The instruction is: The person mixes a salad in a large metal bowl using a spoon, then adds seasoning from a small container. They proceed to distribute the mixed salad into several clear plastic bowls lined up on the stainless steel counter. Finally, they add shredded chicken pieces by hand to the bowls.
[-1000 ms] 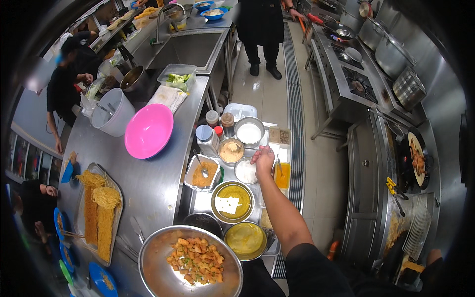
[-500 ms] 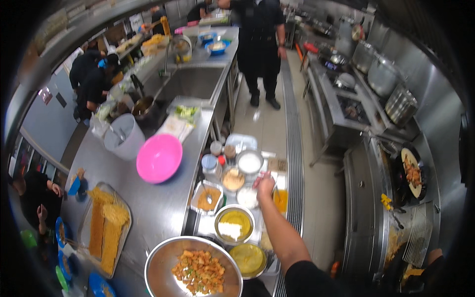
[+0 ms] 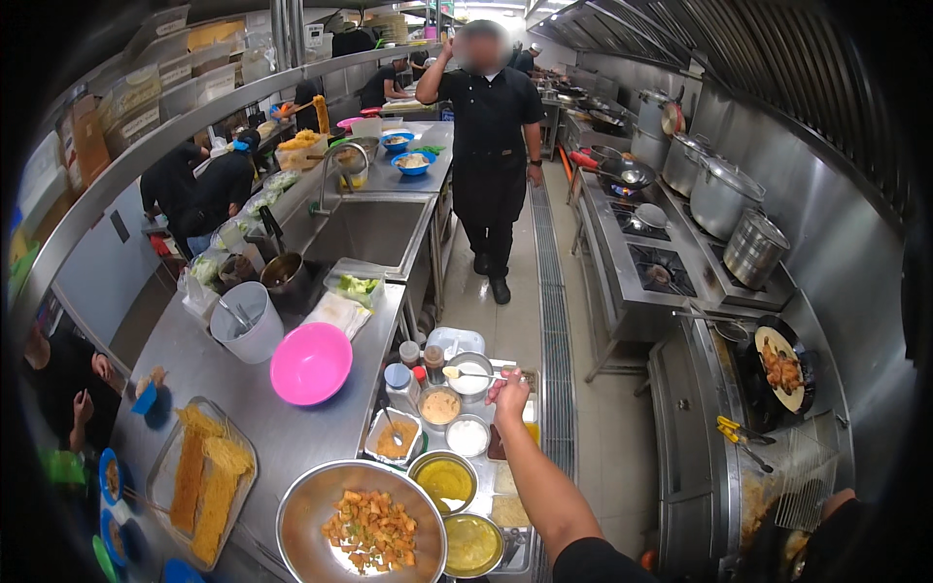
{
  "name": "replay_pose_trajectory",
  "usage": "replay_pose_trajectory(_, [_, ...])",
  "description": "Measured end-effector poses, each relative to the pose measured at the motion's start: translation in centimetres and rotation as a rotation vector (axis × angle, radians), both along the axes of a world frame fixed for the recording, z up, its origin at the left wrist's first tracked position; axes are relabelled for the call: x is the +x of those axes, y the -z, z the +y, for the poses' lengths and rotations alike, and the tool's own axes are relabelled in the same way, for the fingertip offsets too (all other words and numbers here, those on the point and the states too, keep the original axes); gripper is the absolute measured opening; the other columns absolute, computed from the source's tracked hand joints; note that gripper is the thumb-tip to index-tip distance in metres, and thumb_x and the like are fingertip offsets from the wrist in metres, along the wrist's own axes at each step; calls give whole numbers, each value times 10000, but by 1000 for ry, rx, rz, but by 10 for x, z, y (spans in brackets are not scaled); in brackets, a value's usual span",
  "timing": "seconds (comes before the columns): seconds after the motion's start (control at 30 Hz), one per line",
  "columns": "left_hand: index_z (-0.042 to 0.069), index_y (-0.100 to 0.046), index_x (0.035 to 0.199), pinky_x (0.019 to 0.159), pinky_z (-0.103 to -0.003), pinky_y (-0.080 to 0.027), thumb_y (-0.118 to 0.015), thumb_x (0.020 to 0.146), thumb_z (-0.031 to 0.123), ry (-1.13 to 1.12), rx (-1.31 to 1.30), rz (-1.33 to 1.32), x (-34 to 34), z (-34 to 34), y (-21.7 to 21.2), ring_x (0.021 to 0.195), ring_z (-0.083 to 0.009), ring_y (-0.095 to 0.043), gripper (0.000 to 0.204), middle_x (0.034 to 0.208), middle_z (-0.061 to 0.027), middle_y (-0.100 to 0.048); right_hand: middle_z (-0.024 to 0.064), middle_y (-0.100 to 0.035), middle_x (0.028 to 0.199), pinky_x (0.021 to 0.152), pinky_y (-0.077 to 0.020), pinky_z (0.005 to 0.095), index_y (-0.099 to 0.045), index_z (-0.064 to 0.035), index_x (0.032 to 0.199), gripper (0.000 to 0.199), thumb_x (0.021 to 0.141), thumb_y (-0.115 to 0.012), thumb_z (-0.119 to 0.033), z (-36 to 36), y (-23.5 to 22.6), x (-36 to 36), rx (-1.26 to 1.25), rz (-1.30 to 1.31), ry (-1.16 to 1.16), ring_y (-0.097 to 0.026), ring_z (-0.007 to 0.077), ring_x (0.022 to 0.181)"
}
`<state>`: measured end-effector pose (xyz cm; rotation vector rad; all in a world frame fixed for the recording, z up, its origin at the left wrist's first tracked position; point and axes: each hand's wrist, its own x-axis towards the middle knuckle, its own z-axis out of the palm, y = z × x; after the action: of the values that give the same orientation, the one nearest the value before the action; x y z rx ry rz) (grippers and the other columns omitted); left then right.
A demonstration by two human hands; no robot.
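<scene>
Spoon (image 3: 474,374) in the right hand (image 3: 509,396), fingers closed around the handle end. It lies roughly crosswise, head to the left over the left rim of a steel bowl of white stuff (image 3: 472,399), pale yellowish matter on it. Left hand out of frame; can't tell its finger state.

Spoon and containers sit just past the right edge of the steel surface (image 3: 292,428), toward the aisle. Nearest the spoon: a bowl of tan crumbs (image 3: 440,425), below-left; a second bowl of white stuff (image 3: 467,457), below; a blue-lidded jar (image 3: 398,385) and a dark bottle (image 3: 433,362), left. Foil-lined tray (image 3: 373,439) with brown filling and its own spoon is right against the surface's right edge. Two steel pans of yellow liquid stand nearer the wearer, one behind the other.

Large steel bowl (image 3: 301,515) at the surface's near right corner, browned chopped pieces (image 3: 371,530) inside.

On the surface: noodle tray (image 3: 255,476) toward the left edge, pink bowl (image 3: 311,364) near the right edge, white bucket (image 3: 248,340) behind it, greens tub (image 3: 356,286) at the far right corner by the sink (image 3: 364,233).

Beyond: co-worker in black (image 3: 491,146) in the aisle, one hand raised to the head. Right: stove (image 3: 603,257), yellow-handled tongs (image 3: 746,439), pan with topped flatbread (image 3: 780,369).
</scene>
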<state>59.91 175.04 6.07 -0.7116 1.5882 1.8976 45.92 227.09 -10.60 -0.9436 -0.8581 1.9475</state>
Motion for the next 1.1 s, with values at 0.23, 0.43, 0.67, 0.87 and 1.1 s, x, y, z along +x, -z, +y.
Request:
replay_pose_trajectory(0.23, [144, -181, 1592, 816, -419, -573, -459, 860, -87, -31, 19, -54, 4, 14, -10, 932, -254, -603, 816, 1230, -145, -521, 64, -521, 662, 361, -427, 333, -526, 36, 1074, 448, 1089, -382, -388, 6, 0, 12, 3, -3, 9, -501, 168, 454])
replay_pose_trajectory(0.43, [9, -351, 1503, 858, -401, -560, -461, 853, -86, -75, -29, -47, 14, 13, -8, 1011, -270, -617, 666, 1217, -147, -569, 69, -515, 612, 362, -425, 334, -549, 9, 1087, 420, 1082, -399, -384, -12, -5, 5, 8, -113, -18, -501, 177, 436])
replay_pose_trajectory(0.67, [-75, -478, 1292, 719, -455, -622, -473, 903, 16, -22, 120, 29, -30, 67, 19, 948, -316, -695, 399, 1166, -181, -620, 32, -504, 668, 437, -409, 324, -540, -42, 1021, 383, 1088, -404, -393, -9, -4, 34, -18, -79, 15, -480, 160, 497])
replay_pose_trajectory(0.87, [-126, -433, 1307, 743, -480, -648, -441, 880, -9, -113, 123, 212, -34, 113, 40, 989, -367, -696, 443, 1215, -238, -596, 50, -489, 641, 394, -405, 334, -509, -6, 1059, 422, 1090, -384, -407, -21, 7, 33, -4, -72, 12, -458, 161, 461])
replay_pose_trajectory(1.1, [-82, -424, 1333, 684, -451, -651, -446, 886, -12, -115, 72, 184, -31, 130, 48, 968, -337, -700, 453, 1204, -215, -598, 45, -473, 624, 376, -407, 336, -514, -2, 1023, 437, 1091, -380, -412, -20, 8, 32, -47, -103, 49, -461, 164, 444])
